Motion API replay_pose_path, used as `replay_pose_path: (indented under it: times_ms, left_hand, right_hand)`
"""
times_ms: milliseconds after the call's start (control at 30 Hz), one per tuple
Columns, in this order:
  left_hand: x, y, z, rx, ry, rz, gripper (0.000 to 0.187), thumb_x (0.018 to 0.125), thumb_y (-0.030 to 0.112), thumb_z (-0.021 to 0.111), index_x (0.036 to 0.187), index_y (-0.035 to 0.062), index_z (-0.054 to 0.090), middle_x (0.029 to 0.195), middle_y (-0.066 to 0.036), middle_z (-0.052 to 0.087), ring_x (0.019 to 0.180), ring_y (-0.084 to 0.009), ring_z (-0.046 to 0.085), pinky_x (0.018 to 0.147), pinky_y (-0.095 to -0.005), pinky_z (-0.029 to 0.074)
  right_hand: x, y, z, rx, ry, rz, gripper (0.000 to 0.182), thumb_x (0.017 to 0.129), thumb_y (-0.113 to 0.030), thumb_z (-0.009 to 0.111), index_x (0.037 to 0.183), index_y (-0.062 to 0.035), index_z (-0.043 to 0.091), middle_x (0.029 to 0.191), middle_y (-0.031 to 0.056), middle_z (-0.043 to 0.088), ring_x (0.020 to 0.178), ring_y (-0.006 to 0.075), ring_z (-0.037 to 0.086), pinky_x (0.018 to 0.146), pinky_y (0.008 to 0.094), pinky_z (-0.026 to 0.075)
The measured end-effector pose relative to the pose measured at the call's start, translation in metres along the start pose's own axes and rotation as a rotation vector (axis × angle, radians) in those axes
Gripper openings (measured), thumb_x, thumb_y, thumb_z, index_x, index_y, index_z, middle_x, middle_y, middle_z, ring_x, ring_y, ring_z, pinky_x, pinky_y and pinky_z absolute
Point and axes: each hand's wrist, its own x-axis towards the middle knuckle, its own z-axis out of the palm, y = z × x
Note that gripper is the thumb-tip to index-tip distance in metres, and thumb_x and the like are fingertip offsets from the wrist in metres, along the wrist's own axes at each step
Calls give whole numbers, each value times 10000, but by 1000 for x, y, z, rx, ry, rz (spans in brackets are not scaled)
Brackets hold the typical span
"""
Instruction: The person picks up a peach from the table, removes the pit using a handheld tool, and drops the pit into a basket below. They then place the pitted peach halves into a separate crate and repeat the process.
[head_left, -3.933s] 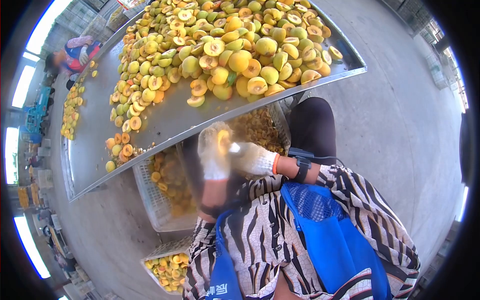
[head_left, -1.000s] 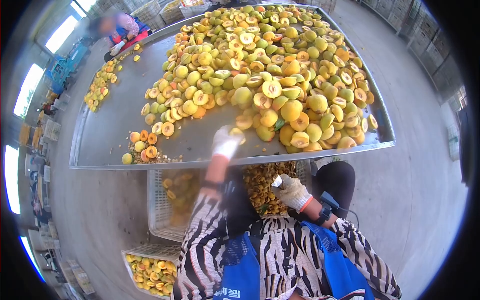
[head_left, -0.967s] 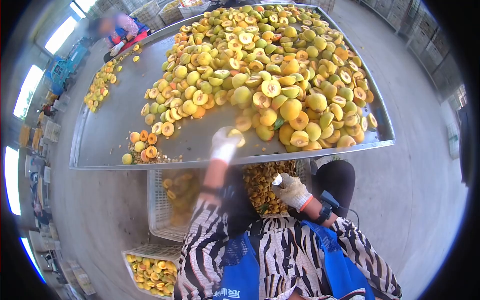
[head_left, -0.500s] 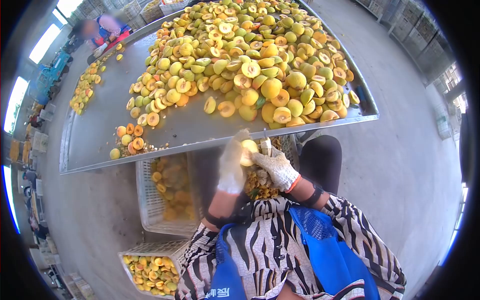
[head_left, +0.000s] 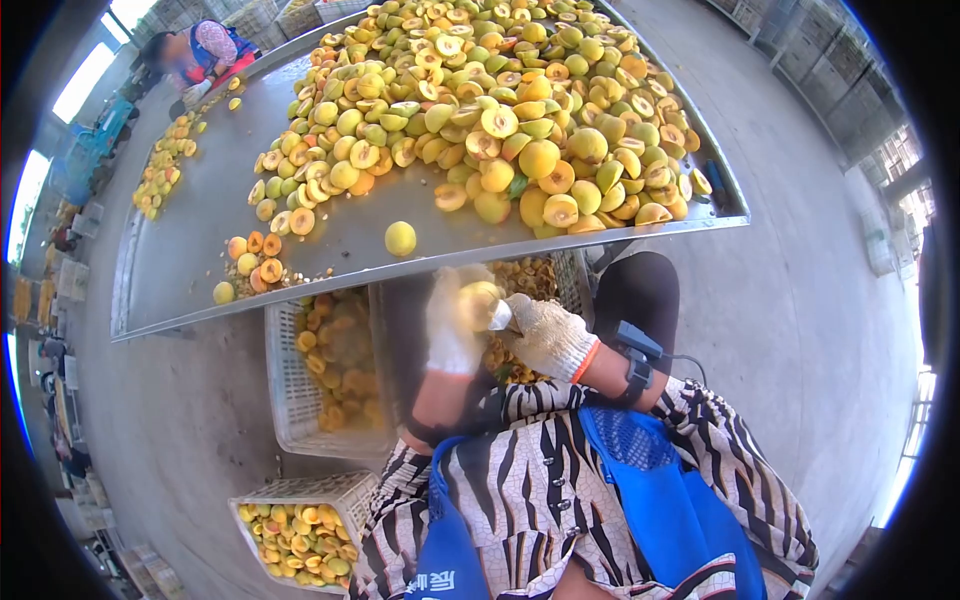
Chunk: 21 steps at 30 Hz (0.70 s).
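Observation:
My left hand (head_left: 455,320), in a whitish glove and blurred, holds a yellow fruit piece (head_left: 480,304) just below the table's near edge. My right hand (head_left: 546,335), gloved as well, is closed around a small tool with a white part (head_left: 501,316) that touches the fruit. Beneath both hands is a crate of fruit scraps (head_left: 515,372). One round yellow fruit (head_left: 400,239) lies by itself near the rim of the metal table (head_left: 430,264). Behind it spreads a large heap of halved fruit (head_left: 500,122).
A crate of fruit pieces (head_left: 287,385) stands left of my legs, partly under the table, and another crate (head_left: 355,492) is lower left. Small fruit groups lie along the table's left side. A co-worker (head_left: 215,50) leans at the far left corner.
A single round fruit now lies near the table's front edge, and a halved piece there is gone. The tool now meets the fruit between my hands. The co-worker has shifted slightly.

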Motion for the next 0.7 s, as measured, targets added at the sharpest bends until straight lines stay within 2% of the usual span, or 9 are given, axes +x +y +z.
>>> replay_pose_path:
  times_ms: [100, 200, 300, 400, 467, 567, 700]
  left_hand:
    - [-2, 1, 1, 50, 54, 4, 516, 1013, 493, 418, 982, 16, 611, 874, -115, 650, 746, -256, 651, 677, -351, 547]
    - [-2, -1, 0, 27, 106, 4, 536, 1010, 501, 423, 947, 3, 610, 829, -121, 649, 706, -251, 650, 643, -347, 546]
    - [1, -6, -2, 27, 157, 4, 554, 1006, 507, 429, 919, -8, 612, 790, -132, 649, 664, -246, 645, 602, -350, 541]
    - [2, -11, -6, 107, 175, -2, 571, 1002, 514, 433, 901, -18, 614, 764, -143, 650, 631, -253, 640, 566, -348, 536]
    - [1, -11, -3, 171, 174, -23, 580, 1000, 518, 431, 894, -22, 615, 755, -150, 651, 616, -262, 638, 550, -346, 531]
    - [5, -3, -8, 234, 48, -194, 474, 992, 442, 515, 1018, -22, 609, 872, -112, 655, 660, -191, 644, 554, -268, 522]
    - [1, -15, 4, 52, 28, 56, 581, 1000, 521, 422, 1043, -21, 625, 895, -149, 667, 777, -277, 660, 703, -400, 568]
  right_hand:
    - [2, -6, -3, -3, -77, 49, 317, 856, -279, 657, 1080, -77, 558, 892, 199, 670, 827, 426, 649, 709, 523, 519]
    - [-1, -25, -20, -34, -149, 94, 215, 824, -199, 607, 945, -43, 691, 883, 182, 688, 826, 370, 673, 733, 441, 535]
    - [1, -7, -5, 47, -164, 30, 219, 835, -199, 603, 962, -43, 688, 902, 185, 690, 841, 372, 672, 752, 442, 532]
    - [-1, -3, -3, 133, -210, 119, 223, 845, -201, 597, 979, -43, 679, 931, 189, 692, 858, 373, 671, 759, 447, 529]
    - [0, 2, 0, 86, -236, 68, 230, 850, -204, 592, 996, -46, 674, 945, 192, 692, 871, 371, 670, 763, 447, 527]
    - [0, 17, 15, 142, -223, 42, 239, 860, -212, 580, 1004, -44, 669, 947, 194, 690, 876, 376, 664, 770, 446, 524]
    - [6, 28, 26, 242, -128, -58, 253, 878, -227, 562, 1025, -43, 656, 925, 182, 689, 839, 370, 660, 763, 440, 520]
